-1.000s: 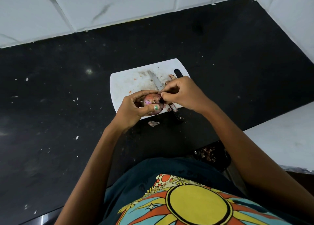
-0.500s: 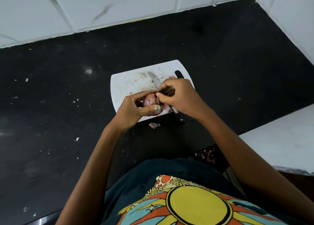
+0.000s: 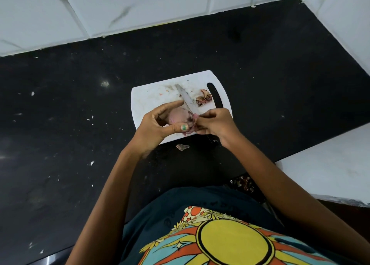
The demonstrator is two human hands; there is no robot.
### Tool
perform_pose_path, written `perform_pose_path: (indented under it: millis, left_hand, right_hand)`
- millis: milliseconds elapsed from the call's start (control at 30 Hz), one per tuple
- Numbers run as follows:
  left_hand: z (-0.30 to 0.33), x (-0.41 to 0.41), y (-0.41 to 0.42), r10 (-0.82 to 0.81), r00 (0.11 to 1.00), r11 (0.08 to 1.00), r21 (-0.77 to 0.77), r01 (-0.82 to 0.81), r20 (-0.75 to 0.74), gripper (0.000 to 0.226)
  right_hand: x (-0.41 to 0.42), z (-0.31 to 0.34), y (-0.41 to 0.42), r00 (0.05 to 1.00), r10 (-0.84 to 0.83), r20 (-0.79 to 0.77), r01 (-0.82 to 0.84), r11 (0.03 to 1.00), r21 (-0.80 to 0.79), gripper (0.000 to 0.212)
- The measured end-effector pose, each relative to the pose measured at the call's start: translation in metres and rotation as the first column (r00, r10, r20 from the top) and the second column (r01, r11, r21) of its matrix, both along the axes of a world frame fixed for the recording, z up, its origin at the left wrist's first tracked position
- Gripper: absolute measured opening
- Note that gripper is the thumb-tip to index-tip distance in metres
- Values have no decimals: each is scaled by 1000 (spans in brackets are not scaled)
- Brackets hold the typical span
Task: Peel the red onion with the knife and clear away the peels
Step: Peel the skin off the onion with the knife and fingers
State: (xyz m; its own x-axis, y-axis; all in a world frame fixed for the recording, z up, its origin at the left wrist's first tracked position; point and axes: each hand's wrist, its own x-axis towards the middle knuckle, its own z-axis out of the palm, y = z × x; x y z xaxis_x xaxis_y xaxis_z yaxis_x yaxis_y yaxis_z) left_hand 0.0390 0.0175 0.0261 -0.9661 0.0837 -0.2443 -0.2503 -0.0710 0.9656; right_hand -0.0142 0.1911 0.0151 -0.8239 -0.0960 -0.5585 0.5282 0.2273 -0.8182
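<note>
My left hand (image 3: 160,124) grips the red onion (image 3: 178,117) above the near edge of the white cutting board (image 3: 152,96). Most of the onion's facing side shows pale pink. My right hand (image 3: 213,122) pinches a strip of peel (image 3: 191,122) hanging at the onion's right end. The knife (image 3: 185,98) lies on the board with its blade pointing away; its handle is hidden under my right hand. A small heap of peels (image 3: 204,98) sits on the board near the handle slot.
One loose peel (image 3: 182,147) lies on the black countertop (image 3: 80,124) just in front of the board. White tiled walls rise behind and to the right. A white ledge (image 3: 330,170) juts in at the right. Small white flecks dot the counter.
My right hand has drawn to the right, pulling the peel away from the onion. More pale flesh shows, and the heap of peels on the board has come into view.
</note>
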Motion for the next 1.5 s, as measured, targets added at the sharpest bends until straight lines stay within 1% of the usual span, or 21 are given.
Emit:
perform_pose_path:
  millis: [100,200,267,300,333,400,433,500,567,633,700,767,867,933,1067,1133,1200,1300,1333,1433,1500]
  left_hand:
    - [1,1,0,13,1000,1000,1,-13,7,57]
    - [0,1,0,14,1000,999,-35,-14,5,58]
    - [-1,2,0,10,1000,998,-62,-9,2,59]
    - [-1,2,-1,8,1000,997,-77,-8,-1,59]
    - [-1,2,-1,6,1000,995,-95,-6,-6,60]
    - [2,2,-1,-8,1000,989,-147,5,-21,62]
    - [3,2,0,-21,999,984,-178,15,-30,64]
    - [5,1,1,-51,998,971,-234,40,-45,71]
    - [6,-1,2,-81,996,956,-285,65,-47,77]
    - [5,-2,3,-102,993,934,-349,79,-50,83]
    - [5,-2,4,-121,991,906,-414,86,-60,86]
    - [5,-2,4,-130,989,891,-446,87,-68,87]
    - [6,-2,6,-114,991,898,-433,71,-74,88]
    - [6,-1,9,-59,995,919,-394,21,-84,86]
    - [7,1,14,62,996,960,-268,-78,-69,61]
    - [7,2,14,70,997,978,-195,-76,-38,53]
    - [6,4,13,75,997,985,-155,-77,-19,52]
    - [6,5,12,69,998,988,-139,-70,-15,53]
    - [7,5,12,67,998,989,-133,-68,-11,53]
    - [9,3,11,71,997,993,-93,-69,18,53]
    - [12,2,10,65,997,996,-71,-62,34,48]
  right_hand:
    - [6,-9,-1,973,147,-176,-106,969,223,7]
    - [7,-10,-3,907,349,-236,-234,882,408,4]
    - [6,-6,-3,814,544,-202,-351,738,576,19]
    - [5,-1,-2,779,598,-188,-373,683,628,28]
    - [5,6,-2,761,618,-199,-372,666,647,35]
    - [3,23,-1,753,591,-289,-345,729,591,38]
    - [2,32,-1,764,556,-327,-348,783,516,36]
    - [0,49,-1,797,510,-323,-409,850,333,29]
    - [0,56,-2,796,544,-266,-491,837,243,29]
    - [2,54,-3,773,584,-246,-526,808,266,34]
    - [6,48,-5,783,564,-262,-506,823,258,37]
    - [8,42,-6,825,504,-257,-470,863,186,34]
    - [11,40,-6,905,380,-192,-383,924,28,28]
    - [11,41,-7,941,304,-146,-316,946,-68,26]
    - [9,41,-6,986,157,-56,-166,951,-260,28]
    - [8,40,-5,989,128,-70,-142,956,-255,27]
    - [7,38,-5,985,110,-132,-138,964,-227,23]
    - [4,35,-4,956,110,-271,-149,981,-125,4]
    - [3,34,-4,952,106,-288,-140,985,-104,2]
    - [1,28,-2,954,53,-295,-84,992,-92,5]
    - [3,21,-1,935,97,-341,-92,995,29,9]
